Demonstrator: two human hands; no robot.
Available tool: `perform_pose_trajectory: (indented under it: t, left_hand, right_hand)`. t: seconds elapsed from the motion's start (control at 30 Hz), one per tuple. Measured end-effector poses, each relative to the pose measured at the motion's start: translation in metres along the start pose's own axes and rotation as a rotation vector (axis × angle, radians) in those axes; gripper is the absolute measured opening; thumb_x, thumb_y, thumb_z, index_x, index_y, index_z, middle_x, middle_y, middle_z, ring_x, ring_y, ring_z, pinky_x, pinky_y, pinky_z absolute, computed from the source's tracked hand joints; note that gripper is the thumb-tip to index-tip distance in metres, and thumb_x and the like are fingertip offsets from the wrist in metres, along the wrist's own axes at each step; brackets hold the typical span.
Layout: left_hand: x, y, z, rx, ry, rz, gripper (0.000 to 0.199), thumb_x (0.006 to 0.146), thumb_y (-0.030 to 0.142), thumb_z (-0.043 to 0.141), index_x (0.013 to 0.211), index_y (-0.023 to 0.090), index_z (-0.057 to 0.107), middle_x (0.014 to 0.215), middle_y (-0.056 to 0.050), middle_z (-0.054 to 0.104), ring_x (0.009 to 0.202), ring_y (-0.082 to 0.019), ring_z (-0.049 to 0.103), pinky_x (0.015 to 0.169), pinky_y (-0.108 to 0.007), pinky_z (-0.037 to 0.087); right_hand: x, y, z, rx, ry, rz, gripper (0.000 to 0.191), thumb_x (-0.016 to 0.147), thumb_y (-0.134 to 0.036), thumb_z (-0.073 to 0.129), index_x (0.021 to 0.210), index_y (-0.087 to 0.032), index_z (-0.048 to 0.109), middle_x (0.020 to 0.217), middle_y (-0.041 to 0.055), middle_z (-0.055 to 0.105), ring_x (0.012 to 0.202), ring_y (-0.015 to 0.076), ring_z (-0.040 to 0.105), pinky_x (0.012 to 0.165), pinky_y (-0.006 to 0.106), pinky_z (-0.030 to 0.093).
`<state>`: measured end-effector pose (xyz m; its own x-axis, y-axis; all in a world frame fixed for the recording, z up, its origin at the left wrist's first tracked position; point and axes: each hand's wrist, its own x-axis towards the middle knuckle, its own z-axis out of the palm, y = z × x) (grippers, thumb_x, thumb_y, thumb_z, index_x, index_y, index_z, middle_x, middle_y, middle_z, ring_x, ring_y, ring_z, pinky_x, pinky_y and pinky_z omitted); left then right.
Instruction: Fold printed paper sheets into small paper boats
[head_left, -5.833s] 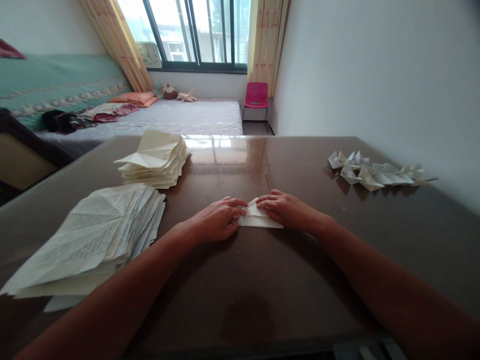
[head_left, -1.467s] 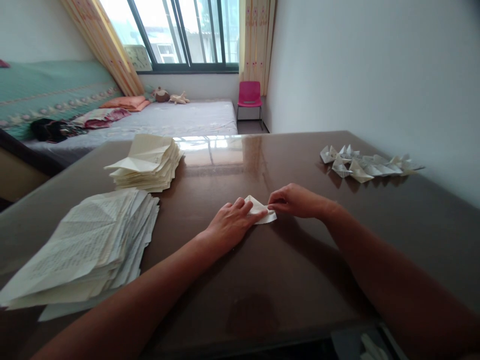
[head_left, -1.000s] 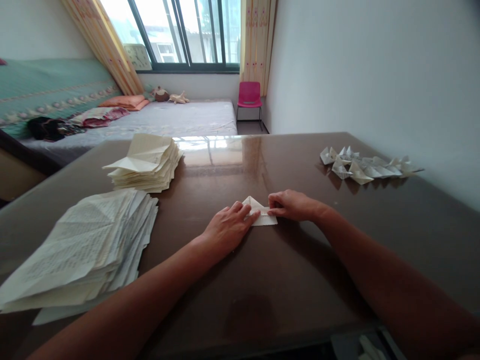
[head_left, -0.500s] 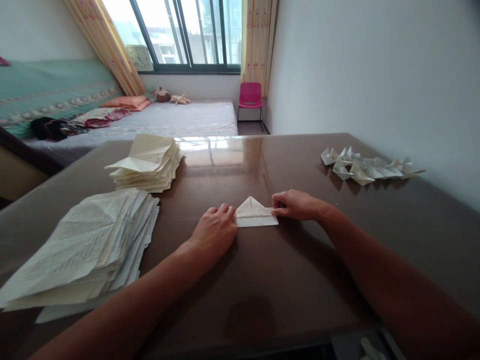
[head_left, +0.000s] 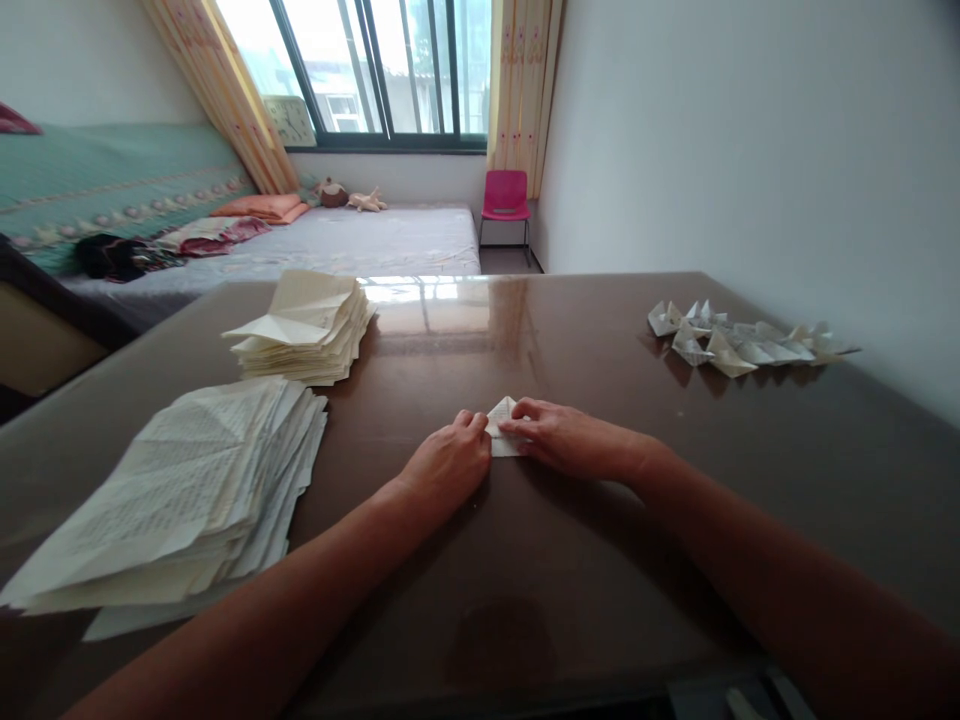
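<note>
A small folded sheet of paper point(head_left: 507, 447), peaked at the top with a flat strip below, lies on the brown table between my hands. My left hand point(head_left: 454, 452) is closed on its left edge, fingertips pinching the paper. My right hand point(head_left: 559, 435) reaches over the right part, its fingers lying across the folded front and hiding much of it; the thumb is near the lower right edge.
Printed sheets point(head_left: 202, 480) are stacked at the near left, with a cream paper stack point(head_left: 307, 330) behind them. Several folded paper boats point(head_left: 731, 345) sit at the far right by the wall. Beyond the glossy table point(head_left: 435, 350) stand a bed point(head_left: 405, 235) and a pink chair point(head_left: 505, 195).
My right hand has moved left from the paper's right corner onto its front, covering more of it. My left hand keeps its hold on the left edge. The view has shifted slightly.
</note>
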<state>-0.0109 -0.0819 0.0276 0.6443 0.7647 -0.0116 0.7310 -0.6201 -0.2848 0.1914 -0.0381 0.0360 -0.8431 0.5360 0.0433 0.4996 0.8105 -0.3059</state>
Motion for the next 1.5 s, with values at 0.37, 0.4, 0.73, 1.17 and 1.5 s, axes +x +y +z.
perform_pose_trajectory:
  t: [0.37,0.4,0.73,1.17,1.5]
  left_hand:
    - [0.008,-0.004,0.005,-0.117,0.043,-0.082,0.044,0.095,0.020,0.037,0.138,0.020,0.042,0.143,-0.008,0.045,0.105,-0.024,0.050,0.079,-0.039,0.050]
    - [0.009,-0.004,0.004,-0.123,0.033,-0.083,0.044,0.095,0.020,0.036,0.138,0.021,0.042,0.143,-0.007,0.045,0.106,-0.024,0.050,0.080,-0.039,0.050]
    - [0.005,-0.004,-0.001,-0.098,0.006,-0.068,0.040,0.094,0.019,0.039,0.133,0.015,0.048,0.139,-0.008,0.050,0.106,-0.023,0.051,0.080,-0.034,0.051]
    - [0.002,0.000,0.001,-0.038,0.028,-0.076,0.037,0.093,0.017,0.040,0.130,0.016,0.050,0.134,-0.011,0.051,0.106,-0.023,0.050,0.076,-0.034,0.051]
    - [0.001,0.002,0.004,-0.016,0.053,-0.086,0.038,0.093,0.016,0.039,0.130,0.015,0.049,0.132,-0.013,0.051,0.104,-0.025,0.050,0.074,-0.035,0.050]
  right_hand:
    - [0.008,0.006,0.005,-0.134,-0.059,0.270,0.043,0.095,-0.018,0.034,0.136,-0.015,0.045,0.106,0.0126,0.057,0.089,0.0190,0.060,0.081,0.028,0.044]
    - [0.007,0.003,0.004,-0.138,-0.070,0.269,0.043,0.096,-0.018,0.033,0.136,-0.015,0.045,0.106,0.0129,0.058,0.089,0.0191,0.060,0.081,0.028,0.044]
    - [-0.006,-0.012,-0.016,-0.201,-0.216,0.274,0.033,0.092,-0.013,0.037,0.118,-0.013,0.057,0.106,0.0158,0.061,0.088,0.0228,0.062,0.074,0.030,0.044]
    - [-0.004,0.019,-0.014,-0.208,-0.028,0.446,0.028,0.090,-0.020,0.043,0.110,-0.020,0.062,0.108,0.0091,0.064,0.088,0.0189,0.063,0.070,0.025,0.040]
    - [-0.006,0.027,-0.014,-0.058,-0.075,0.581,0.041,0.075,-0.062,0.060,0.085,-0.022,0.062,0.085,0.0031,0.069,0.072,0.0164,0.060,0.054,0.024,0.031]
